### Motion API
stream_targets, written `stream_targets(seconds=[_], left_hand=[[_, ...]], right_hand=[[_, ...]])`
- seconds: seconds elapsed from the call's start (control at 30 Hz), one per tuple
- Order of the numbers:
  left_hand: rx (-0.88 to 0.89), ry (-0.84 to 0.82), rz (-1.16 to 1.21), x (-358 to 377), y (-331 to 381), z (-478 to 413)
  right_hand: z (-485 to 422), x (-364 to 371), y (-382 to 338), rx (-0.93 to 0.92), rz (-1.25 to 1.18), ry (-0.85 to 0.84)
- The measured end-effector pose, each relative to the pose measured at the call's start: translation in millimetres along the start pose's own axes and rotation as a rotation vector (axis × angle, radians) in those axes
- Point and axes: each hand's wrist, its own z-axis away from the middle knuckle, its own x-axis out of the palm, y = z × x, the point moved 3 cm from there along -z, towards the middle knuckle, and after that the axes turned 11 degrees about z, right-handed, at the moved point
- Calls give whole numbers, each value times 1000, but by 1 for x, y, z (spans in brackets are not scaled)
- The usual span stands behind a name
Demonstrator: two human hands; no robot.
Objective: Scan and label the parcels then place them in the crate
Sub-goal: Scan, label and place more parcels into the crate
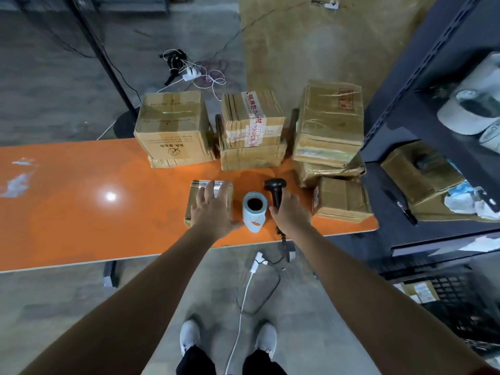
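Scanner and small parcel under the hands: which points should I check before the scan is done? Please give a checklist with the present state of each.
1. Right hand grips the scanner by its handle: ok.
2. Left hand lies flat on the small parcel, steadying it: ok.
3. Barcode on the small parcel is uncovered: cannot tell, the left hand hides most of the top.
4. Scanner head faces the small parcel: cannot tell.
5. Label roll is near: ok, it stands between the hands.
6. Crate has room: cannot tell, only part shows.
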Motion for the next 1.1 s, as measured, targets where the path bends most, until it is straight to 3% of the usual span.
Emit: stream_targets(seconds=[0.3,0.6,1.1], left_hand=[[-147,12,72,4,-41,11],[-42,-81,238,-10,-44,27],[112,-144,255,-65,-81,46]], right_hand=[[-13,7,-3,79,-245,-103],[28,-50,-33,90,-500,-82],[96,-93,-154,154,-556,-161]])
